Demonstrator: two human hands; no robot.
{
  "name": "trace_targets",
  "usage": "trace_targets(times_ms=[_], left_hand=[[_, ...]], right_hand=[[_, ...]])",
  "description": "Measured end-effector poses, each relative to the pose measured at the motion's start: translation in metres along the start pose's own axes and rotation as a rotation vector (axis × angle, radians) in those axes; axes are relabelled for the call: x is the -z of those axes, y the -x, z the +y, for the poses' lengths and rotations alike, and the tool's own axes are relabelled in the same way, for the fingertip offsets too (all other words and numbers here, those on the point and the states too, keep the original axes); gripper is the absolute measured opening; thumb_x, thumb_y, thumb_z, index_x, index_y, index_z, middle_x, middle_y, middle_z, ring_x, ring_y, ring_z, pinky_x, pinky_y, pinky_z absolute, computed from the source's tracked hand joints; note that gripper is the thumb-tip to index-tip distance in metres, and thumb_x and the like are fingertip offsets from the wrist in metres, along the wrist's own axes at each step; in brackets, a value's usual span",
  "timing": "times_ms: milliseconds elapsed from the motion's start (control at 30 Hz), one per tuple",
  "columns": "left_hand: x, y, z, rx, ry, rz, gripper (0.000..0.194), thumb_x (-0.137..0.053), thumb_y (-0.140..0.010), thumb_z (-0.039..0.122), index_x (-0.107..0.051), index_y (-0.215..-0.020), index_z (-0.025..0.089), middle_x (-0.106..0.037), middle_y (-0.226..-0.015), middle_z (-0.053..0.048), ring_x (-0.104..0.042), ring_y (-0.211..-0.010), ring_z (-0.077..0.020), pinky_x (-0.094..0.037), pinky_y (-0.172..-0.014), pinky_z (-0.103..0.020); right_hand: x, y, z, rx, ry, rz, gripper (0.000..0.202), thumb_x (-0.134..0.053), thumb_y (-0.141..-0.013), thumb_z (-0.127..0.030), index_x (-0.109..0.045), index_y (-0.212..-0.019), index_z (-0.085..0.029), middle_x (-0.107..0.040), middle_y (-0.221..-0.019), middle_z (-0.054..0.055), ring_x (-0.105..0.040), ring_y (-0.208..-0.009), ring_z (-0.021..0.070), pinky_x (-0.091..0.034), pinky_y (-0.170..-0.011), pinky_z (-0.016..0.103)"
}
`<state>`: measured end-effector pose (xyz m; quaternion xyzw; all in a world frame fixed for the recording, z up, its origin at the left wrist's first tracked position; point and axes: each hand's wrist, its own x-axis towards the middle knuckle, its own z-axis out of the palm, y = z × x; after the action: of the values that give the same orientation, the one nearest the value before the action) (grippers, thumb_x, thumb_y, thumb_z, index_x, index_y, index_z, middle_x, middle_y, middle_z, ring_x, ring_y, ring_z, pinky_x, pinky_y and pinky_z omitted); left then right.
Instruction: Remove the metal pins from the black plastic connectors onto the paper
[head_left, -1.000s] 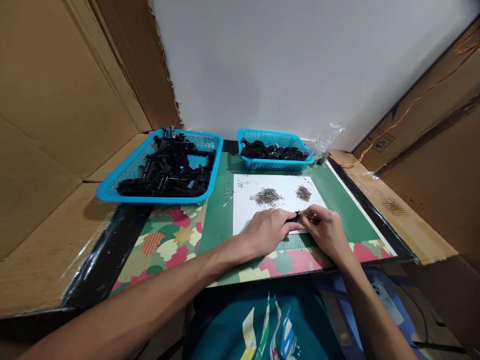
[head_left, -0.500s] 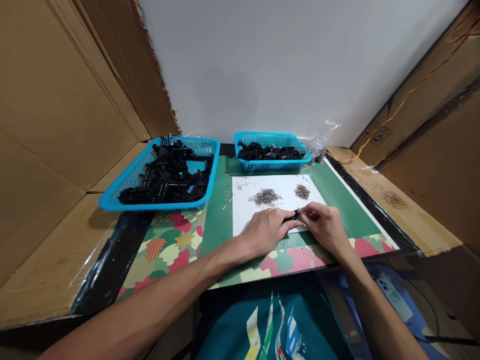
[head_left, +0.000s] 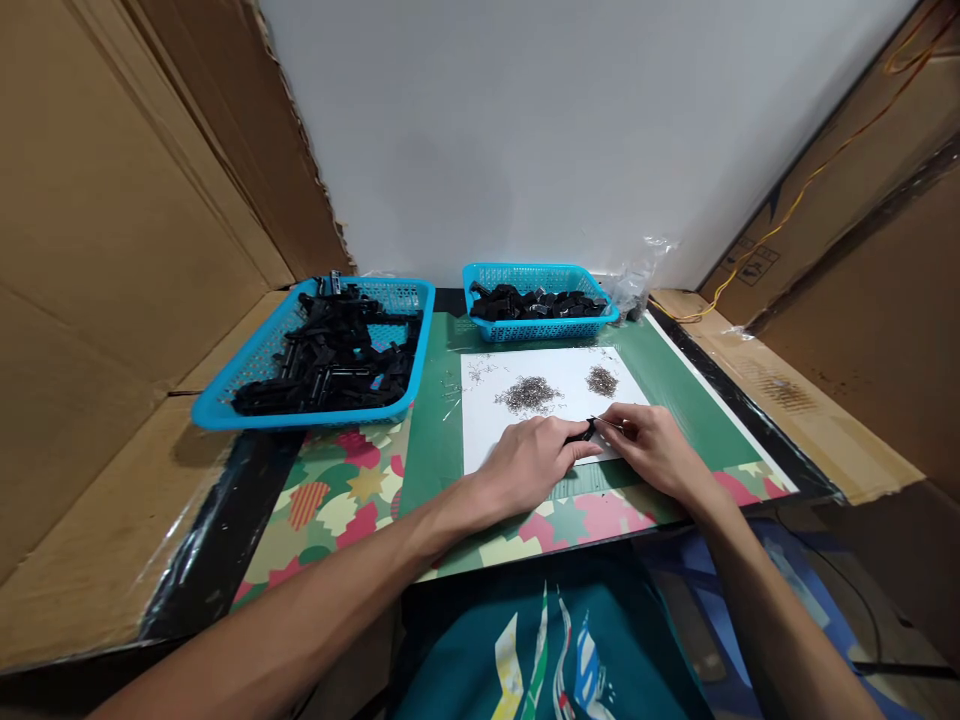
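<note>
A small black plastic part (head_left: pixel 582 434) is pinched between the thumb and fingers of my left hand (head_left: pixel 529 455), low over the white sheet (head_left: pixel 480 430). Close against its right end, my right hand (head_left: pixel 651 445) is closed on a thin metal tool like tweezers, whose tip points left at the part. Whether the tip holds a tiny piece is too small to tell. Beyond my hands on the sheet lie a larger pile of tiny metal pieces (head_left: pixel 529 394) and a smaller pile of similar pieces (head_left: pixel 602 381).
A blue basket (head_left: pixel 201 408) full of long black parts stands at the left. Another blue basket (head_left: pixel 547 331) with smaller black parts is at the back, beside a clear plastic bag (head_left: pixel 639 285). Cardboard walls (head_left: pixel 97 200) flank the table; a yellow wire (head_left: pixel 796 212) hangs along the right one.
Both hands keep almost the same place at the black part. My right fingers have shifted very slightly around the tool, and the whole view has moved a little.
</note>
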<state>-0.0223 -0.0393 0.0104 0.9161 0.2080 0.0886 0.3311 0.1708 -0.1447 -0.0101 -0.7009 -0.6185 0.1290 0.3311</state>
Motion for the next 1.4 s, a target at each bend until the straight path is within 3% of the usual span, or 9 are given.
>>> trace_targets(times_ms=[133,300,467,633,700,833,1067,1200,1400], left_hand=[[-0.003,0.000,-0.004,0.005,-0.003,0.017,0.038,-0.054,-0.106,0.049,-0.077,-0.125,0.027,-0.081,-0.114,-0.006,-0.076,-0.104,-0.0290,-0.052,-0.084,-0.034],[-0.004,0.000,-0.004,0.040,0.011,0.003,0.044,-0.056,-0.105,0.051,-0.073,-0.137,0.026,-0.075,-0.135,-0.007,-0.072,-0.120,-0.0314,-0.054,-0.094,-0.037],[-0.004,0.000,-0.003,0.014,-0.004,0.010,0.042,-0.056,-0.105,0.051,-0.074,-0.135,0.027,-0.077,-0.131,-0.007,-0.073,-0.119,-0.0321,-0.053,-0.093,-0.037],[-0.004,0.001,-0.004,-0.005,-0.024,0.002,0.040,-0.055,-0.106,0.049,-0.075,-0.132,0.026,-0.080,-0.122,-0.007,-0.076,-0.109,-0.0319,-0.054,-0.087,-0.036],[-0.005,0.001,-0.004,-0.014,-0.031,0.007,0.040,-0.054,-0.106,0.050,-0.075,-0.131,0.026,-0.080,-0.120,-0.007,-0.076,-0.109,-0.0324,-0.055,-0.087,-0.037],[-0.007,0.001,-0.006,-0.010,-0.041,0.018,0.041,-0.054,-0.106,0.051,-0.074,-0.132,0.027,-0.079,-0.124,-0.007,-0.074,-0.117,-0.0332,-0.055,-0.092,-0.039],[-0.011,0.000,-0.008,-0.009,-0.061,0.035,0.039,-0.056,-0.105,0.050,-0.074,-0.133,0.028,-0.079,-0.126,-0.006,-0.074,-0.117,-0.0317,-0.056,-0.095,-0.038],[-0.012,0.000,-0.008,-0.007,-0.069,0.036,0.040,-0.056,-0.105,0.051,-0.074,-0.134,0.029,-0.079,-0.125,-0.006,-0.075,-0.116,-0.0312,-0.056,-0.094,-0.038],[-0.009,0.000,-0.004,-0.003,-0.084,0.014,0.039,-0.056,-0.106,0.050,-0.073,-0.134,0.029,-0.080,-0.122,-0.007,-0.077,-0.109,-0.0309,-0.056,-0.087,-0.037]], right_hand=[[0.002,0.005,0.003,0.005,0.048,0.027,0.036,-0.055,-0.102,-0.042,-0.076,-0.081,-0.021,-0.073,-0.069,0.004,-0.060,-0.059,0.0183,-0.040,-0.057,0.029],[0.002,0.009,0.007,-0.019,0.071,0.331,0.039,-0.047,-0.107,-0.043,-0.078,-0.103,-0.020,-0.074,-0.077,0.006,-0.059,-0.057,0.0179,-0.044,-0.061,0.031],[0.005,0.000,0.000,0.072,0.084,0.404,0.041,-0.047,-0.108,-0.048,-0.075,-0.091,-0.023,-0.074,-0.096,0.011,-0.066,-0.090,0.0257,-0.050,-0.082,0.036],[0.000,-0.004,-0.003,-0.084,-0.156,0.301,0.043,-0.049,-0.107,-0.054,-0.066,-0.083,-0.022,-0.065,-0.066,0.003,-0.058,-0.057,0.0176,-0.045,-0.061,0.030],[-0.003,-0.004,-0.002,-0.121,-0.194,0.273,0.043,-0.051,-0.106,-0.056,-0.064,-0.081,-0.023,-0.064,-0.062,0.002,-0.058,-0.054,0.0175,-0.044,-0.058,0.029],[-0.004,-0.004,0.005,-0.114,-0.086,0.226,0.039,-0.053,-0.104,-0.053,-0.063,-0.080,-0.024,-0.067,-0.065,0.003,-0.061,-0.057,0.0187,-0.044,-0.060,0.030],[0.008,0.000,0.013,-0.082,-0.013,0.007,0.019,-0.062,-0.100,-0.039,-0.069,-0.094,-0.022,-0.069,-0.078,0.002,-0.059,-0.069,0.0191,-0.043,-0.065,0.031],[0.010,0.000,0.013,-0.104,-0.053,0.011,0.018,-0.059,-0.100,-0.036,-0.069,-0.095,-0.022,-0.073,-0.089,0.004,-0.062,-0.077,0.0202,-0.045,-0.071,0.031],[0.006,0.000,0.004,-0.118,-0.233,-0.010,0.022,-0.060,-0.101,-0.040,-0.066,-0.094,-0.020,-0.067,-0.084,0.003,-0.059,-0.073,0.0178,-0.044,-0.067,0.029]])
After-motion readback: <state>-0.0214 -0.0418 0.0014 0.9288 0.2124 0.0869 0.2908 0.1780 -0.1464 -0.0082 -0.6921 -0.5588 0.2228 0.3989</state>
